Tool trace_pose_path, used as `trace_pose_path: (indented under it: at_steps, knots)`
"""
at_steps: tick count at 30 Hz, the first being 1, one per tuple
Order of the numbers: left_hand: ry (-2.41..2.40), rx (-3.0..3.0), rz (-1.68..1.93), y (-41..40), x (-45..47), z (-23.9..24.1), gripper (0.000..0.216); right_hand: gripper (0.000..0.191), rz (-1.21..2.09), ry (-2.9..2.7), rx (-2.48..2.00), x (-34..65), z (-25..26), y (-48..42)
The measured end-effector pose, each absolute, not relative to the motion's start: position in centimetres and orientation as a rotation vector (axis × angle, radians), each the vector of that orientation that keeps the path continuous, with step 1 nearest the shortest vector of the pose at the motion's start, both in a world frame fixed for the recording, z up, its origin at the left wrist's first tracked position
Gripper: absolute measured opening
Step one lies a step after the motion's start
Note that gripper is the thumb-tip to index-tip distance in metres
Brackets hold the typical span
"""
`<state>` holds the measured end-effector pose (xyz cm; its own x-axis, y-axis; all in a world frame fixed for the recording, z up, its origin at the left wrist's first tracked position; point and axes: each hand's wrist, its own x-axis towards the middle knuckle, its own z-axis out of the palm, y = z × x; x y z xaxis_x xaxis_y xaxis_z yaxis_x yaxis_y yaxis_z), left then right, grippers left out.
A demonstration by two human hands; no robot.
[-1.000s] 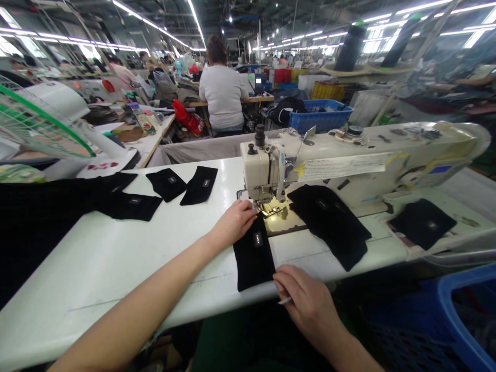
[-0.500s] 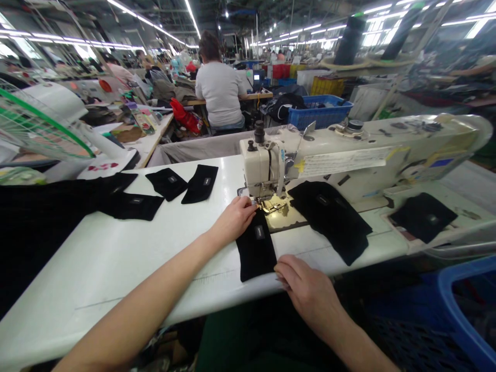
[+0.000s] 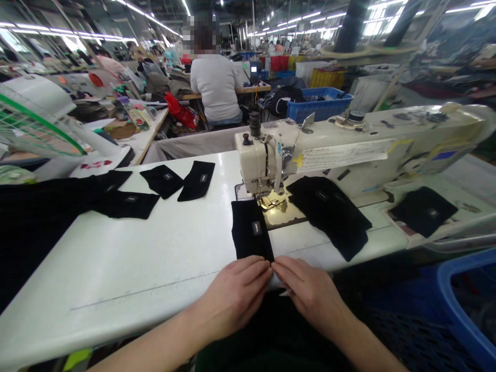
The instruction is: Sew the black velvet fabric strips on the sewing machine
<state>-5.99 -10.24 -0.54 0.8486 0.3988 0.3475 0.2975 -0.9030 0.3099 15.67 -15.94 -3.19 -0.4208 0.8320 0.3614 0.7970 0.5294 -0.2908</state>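
Note:
A black fabric piece (image 3: 248, 235) with a small label lies on the white sewing table (image 3: 163, 258), its far right corner by the presser foot (image 3: 271, 202) of the sewing machine (image 3: 349, 150). My left hand (image 3: 244, 287) pinches the near edge of this piece, the fingers covering its near right corner. Right beside it, my right hand (image 3: 306, 284) grips the same corner, fingertips pressed together. The two hands' fingertips almost meet at the table's front edge. The near end of the fabric is partly hidden under the fingers.
Several labelled black pieces (image 3: 196, 181) lie to the left, near a larger black cloth (image 3: 34, 222). A stack of black pieces (image 3: 329, 214) rests right of the needle, another black piece (image 3: 424, 212) further right. A blue basket (image 3: 445, 289) stands lower right, a fan (image 3: 39, 124) at left.
My left hand has left the presser foot area and come back to the fabric's near edge, beside my right hand. The fabric's far end is now uncovered. The view has shifted slightly.

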Motion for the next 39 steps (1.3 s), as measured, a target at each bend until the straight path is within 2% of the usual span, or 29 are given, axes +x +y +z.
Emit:
trace_pose_path:
  at_steps: [7,16,39]
  knots:
    - [0.591,2.708,0.555,-9.6,-6.2,-1.2,0.037,0.035,0.232,-2.318,-1.366,15.7,-2.6,-15.5]
    - [0.564,2.714,0.506,-8.4,-5.8,-0.2,0.031,0.029,0.312,-2.316,-1.465,15.3,-1.7,-14.1]
    - [0.577,2.799,0.535,-3.4,-5.3,-0.1,0.028,0.027,0.182,-2.345,-1.608,15.1,-1.4,-9.0]
